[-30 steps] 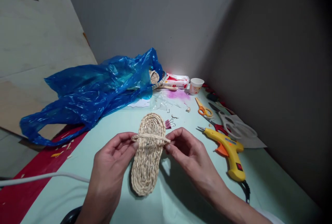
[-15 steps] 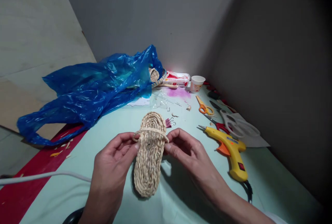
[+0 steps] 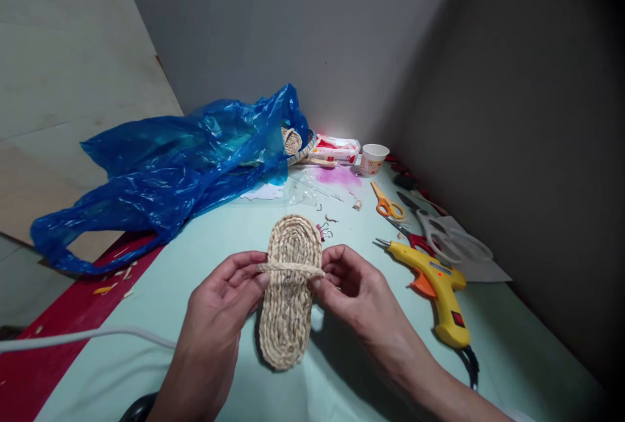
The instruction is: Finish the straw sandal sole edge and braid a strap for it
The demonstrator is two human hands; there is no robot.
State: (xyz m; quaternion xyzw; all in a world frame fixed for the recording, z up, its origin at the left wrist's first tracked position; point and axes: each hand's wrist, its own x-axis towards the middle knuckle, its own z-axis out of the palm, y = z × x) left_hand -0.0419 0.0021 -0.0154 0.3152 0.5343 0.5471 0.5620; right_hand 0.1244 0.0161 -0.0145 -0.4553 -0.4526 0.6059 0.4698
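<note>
A sole woven from coiled straw cord (image 3: 288, 318) is tilted up over the table, its long side running away from me. Across its upper part lies a braided straw strap (image 3: 293, 269). My left hand (image 3: 227, 292) pinches the strap's left end at the sole's edge. At the opposite edge, my right hand (image 3: 354, 285) pinches the strap's right end between thumb and fingers. Just behind the sole, a small pink binder clip (image 3: 323, 232) is partly hidden.
Right of my hands lie a yellow glue gun (image 3: 442, 295), large grey-handled scissors (image 3: 439, 239) and orange scissors (image 3: 389, 207). A blue plastic bag (image 3: 195, 161) spreads at the back left. Behind stand a paper cup (image 3: 374, 160) and a tissue pack (image 3: 336, 148). A white cable (image 3: 97, 337) crosses the left.
The strap has shifted toward me along the sole and now lies straighter across it. The sole's far end looks tipped up more toward me. Both hands keep their pinch.
</note>
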